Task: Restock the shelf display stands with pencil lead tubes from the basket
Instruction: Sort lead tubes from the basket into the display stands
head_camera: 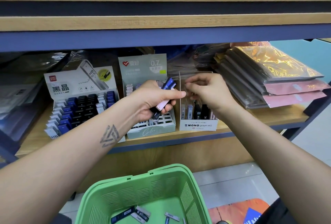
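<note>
The left hand [152,101] grips a bundle of lead tubes [163,96] as a ready supply, at nine o'clock from the right hand [207,91], whose curled fingertips hover over the MONO stand [198,125]. Blur hides whether they pinch anything. More tubes lie in the green basket [143,197] at six o'clock, cut off below.

Open air above the MONO stand [198,125]; upper shelf [161,39] overhangs, stacked packets [265,80] crowd its right.

The left hand [154,100] is curled round a bunch of lead tubes [165,96], forearm reaching up over the green basket [143,193]. The right hand [206,89], above and right of that basket, has its fingertips pinched together; what they pinch is blurred.
</note>
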Available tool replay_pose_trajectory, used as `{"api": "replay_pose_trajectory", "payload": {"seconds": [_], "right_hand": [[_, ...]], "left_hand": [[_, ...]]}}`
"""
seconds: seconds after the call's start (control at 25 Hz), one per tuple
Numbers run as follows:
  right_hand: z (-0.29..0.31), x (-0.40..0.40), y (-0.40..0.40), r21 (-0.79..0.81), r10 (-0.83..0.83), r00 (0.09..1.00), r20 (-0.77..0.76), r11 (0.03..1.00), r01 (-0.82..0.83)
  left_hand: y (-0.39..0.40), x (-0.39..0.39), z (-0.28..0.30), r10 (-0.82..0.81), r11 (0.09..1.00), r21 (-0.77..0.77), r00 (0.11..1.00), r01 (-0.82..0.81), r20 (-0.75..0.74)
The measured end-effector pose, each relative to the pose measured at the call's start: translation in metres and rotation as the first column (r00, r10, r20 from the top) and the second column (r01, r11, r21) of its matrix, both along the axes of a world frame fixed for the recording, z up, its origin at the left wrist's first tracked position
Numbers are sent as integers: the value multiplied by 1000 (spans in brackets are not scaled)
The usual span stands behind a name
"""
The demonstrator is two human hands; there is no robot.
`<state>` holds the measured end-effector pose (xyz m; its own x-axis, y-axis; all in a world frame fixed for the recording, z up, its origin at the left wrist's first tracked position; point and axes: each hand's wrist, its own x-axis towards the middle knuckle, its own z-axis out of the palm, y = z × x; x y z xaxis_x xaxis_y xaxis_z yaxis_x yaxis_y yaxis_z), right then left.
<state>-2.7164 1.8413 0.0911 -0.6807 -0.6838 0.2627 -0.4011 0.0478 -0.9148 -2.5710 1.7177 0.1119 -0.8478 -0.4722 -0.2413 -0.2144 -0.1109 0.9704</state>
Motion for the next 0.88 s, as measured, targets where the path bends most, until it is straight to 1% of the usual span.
{"api": "replay_pose_trajectory", "payload": {"seconds": [0.04,0.08,0.12,0.2,0.28,0.32,0.36,0.44,0.56,0.68,0.72,0.8,0.88], "right_hand": [[5,8,1,-60,115,981,156,992,-107],[8,14,2,-97,203,947,250,978,-185],[10,19,3,-109,255,922,293,966,-233],[12,25,4,-121,296,896,331,955,-270],[14,28,5,-164,355,847,396,935,-315],[14,30,4,-170,404,819,407,915,-366],[14,32,3,-150,442,812,381,896,-417],[10,37,-4,-68,453,851,265,889,-452],[6,49,-15,-13,420,903,93,907,-420],[4,57,-22,7,370,923,-104,928,-371],[4,57,-23,-8,348,928,-134,936,-352],[7,53,-21,-30,327,934,-144,942,-334],[11,47,-15,-35,350,933,-88,935,-354]], "left_hand": [[1,2,-1,-17,1000,4,1000,17,3],[1,5,-1,-31,1000,5,1000,31,5],[2,7,-1,-35,999,0,999,35,5],[3,10,-1,-3,1000,-30,1000,3,-3],[2,11,-1,79,996,-43,996,-80,-35],[1,10,-2,131,991,-29,990,-132,-57],[0,10,-2,181,983,-12,980,-183,-80],[-2,8,-3,260,966,26,958,-259,-123],[-3,4,-4,329,943,115,926,-313,-183],[-5,2,-4,355,935,95,916,-343,-189],[-5,2,-3,359,933,87,914,-348,-189],[-7,1,-1,374,928,61,911,-369,-174],[-8,2,1,384,923,35,912,-383,-146]]}}
